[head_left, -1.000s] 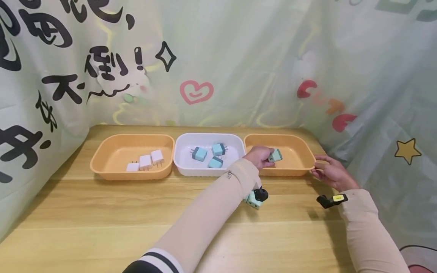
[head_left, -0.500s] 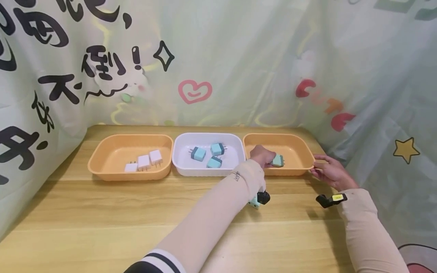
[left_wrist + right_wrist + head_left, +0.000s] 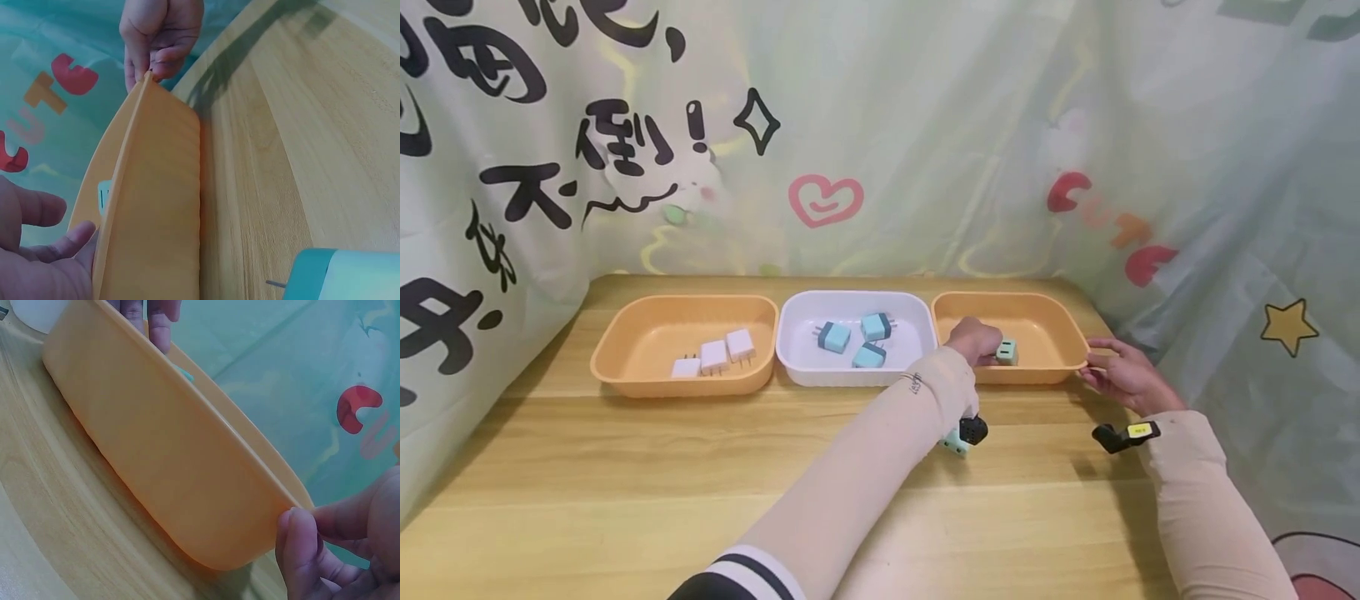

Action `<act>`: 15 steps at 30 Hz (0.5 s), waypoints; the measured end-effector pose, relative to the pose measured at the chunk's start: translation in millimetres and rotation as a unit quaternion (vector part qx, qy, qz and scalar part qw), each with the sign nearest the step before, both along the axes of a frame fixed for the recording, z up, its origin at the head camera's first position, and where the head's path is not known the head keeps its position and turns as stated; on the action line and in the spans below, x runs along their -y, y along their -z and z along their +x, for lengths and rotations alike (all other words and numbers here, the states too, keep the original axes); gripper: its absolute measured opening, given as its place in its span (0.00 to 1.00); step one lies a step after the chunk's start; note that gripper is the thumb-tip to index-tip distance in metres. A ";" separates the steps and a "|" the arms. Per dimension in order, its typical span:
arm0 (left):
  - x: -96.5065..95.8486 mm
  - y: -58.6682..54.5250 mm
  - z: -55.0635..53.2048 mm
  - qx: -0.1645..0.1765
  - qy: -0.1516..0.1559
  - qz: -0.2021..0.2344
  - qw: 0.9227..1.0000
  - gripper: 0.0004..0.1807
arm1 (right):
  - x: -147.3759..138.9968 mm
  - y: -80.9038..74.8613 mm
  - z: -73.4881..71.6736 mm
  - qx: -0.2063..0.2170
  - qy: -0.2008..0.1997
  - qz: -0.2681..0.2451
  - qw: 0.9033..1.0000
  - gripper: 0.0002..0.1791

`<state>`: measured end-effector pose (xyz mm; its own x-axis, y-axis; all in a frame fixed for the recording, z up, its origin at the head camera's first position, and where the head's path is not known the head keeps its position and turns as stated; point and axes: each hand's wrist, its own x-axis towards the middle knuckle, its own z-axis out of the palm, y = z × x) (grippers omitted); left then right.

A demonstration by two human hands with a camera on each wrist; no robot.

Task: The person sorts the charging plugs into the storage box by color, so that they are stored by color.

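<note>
My left hand (image 3: 976, 340) is inside the right orange tray (image 3: 1045, 377), next to a mint-green plug charger (image 3: 1007, 352). Seen from the left wrist, thumb and fingers of that hand (image 3: 44, 250) stand apart at the rim, with the charger (image 3: 104, 197) just beyond them, mostly hidden by the tray wall. At the tray's right end, my right hand (image 3: 1127, 377) pinches the rim between thumb and fingers; the right wrist view shows this hand (image 3: 337, 544) on the tray corner (image 3: 250, 506).
A white tray (image 3: 857, 378) with three blue chargers (image 3: 870, 356) stands in the middle. The left orange tray (image 3: 685, 387) holds three white chargers (image 3: 713, 356). Mint chargers (image 3: 955, 443) lie on the wooden table (image 3: 662, 483), partly hidden under my left wrist. A printed curtain (image 3: 925, 150) hangs behind.
My left hand moved right and down into the orange tray with the mint charger, which turned and now sits beside the fingers, let go. The right hand stayed on the rim.
</note>
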<state>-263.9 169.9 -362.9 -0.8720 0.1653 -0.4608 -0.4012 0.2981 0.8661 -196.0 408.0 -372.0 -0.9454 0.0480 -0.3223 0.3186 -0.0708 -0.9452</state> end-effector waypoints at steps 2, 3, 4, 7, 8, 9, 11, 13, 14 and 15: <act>2.2 -0.9 -1.0 0.006 0.002 0.009 1.000 0.17 | 0.0 0.0 -1.1 -0.001 0.002 0.000 1.000 0.14; 3.3 -1.6 -1.2 0.007 0.002 0.013 1.000 0.17 | -0.1 0.2 -1.6 -0.002 0.002 0.002 1.000 0.14; 4.1 -2.1 -1.1 0.008 0.001 0.018 1.000 0.17 | -0.3 0.4 -2.2 -0.002 0.002 0.003 1.000 0.14; 6.2 -4.0 0.7 0.006 0.004 0.038 0.999 0.17 | -0.4 0.8 -3.0 -0.002 0.002 0.009 1.000 0.15; 6.7 -4.6 1.9 0.006 0.005 0.050 0.999 0.16 | -0.5 1.0 -3.0 -0.002 0.002 0.010 1.000 0.15; 7.2 -4.9 3.0 0.006 0.008 0.061 0.998 0.16 | -0.6 1.2 -2.9 -0.002 0.001 0.010 1.000 0.15; 7.8 -5.0 4.8 0.010 0.011 0.092 0.996 0.16 | -0.7 1.4 -2.3 -0.002 0.001 0.008 1.000 0.16; 9.4 -4.5 5.6 0.021 0.018 0.128 0.991 0.19 | -1.1 1.9 -1.6 -0.003 -0.001 0.006 1.000 0.17; 10.4 -4.2 5.3 0.027 0.022 0.142 0.989 0.21 | -1.3 2.0 -1.2 -0.003 -0.002 0.005 1.000 0.17; 11.6 -3.9 4.6 0.035 0.026 0.157 0.987 0.22 | -1.6 2.1 -0.9 -0.003 -0.003 0.005 1.000 0.16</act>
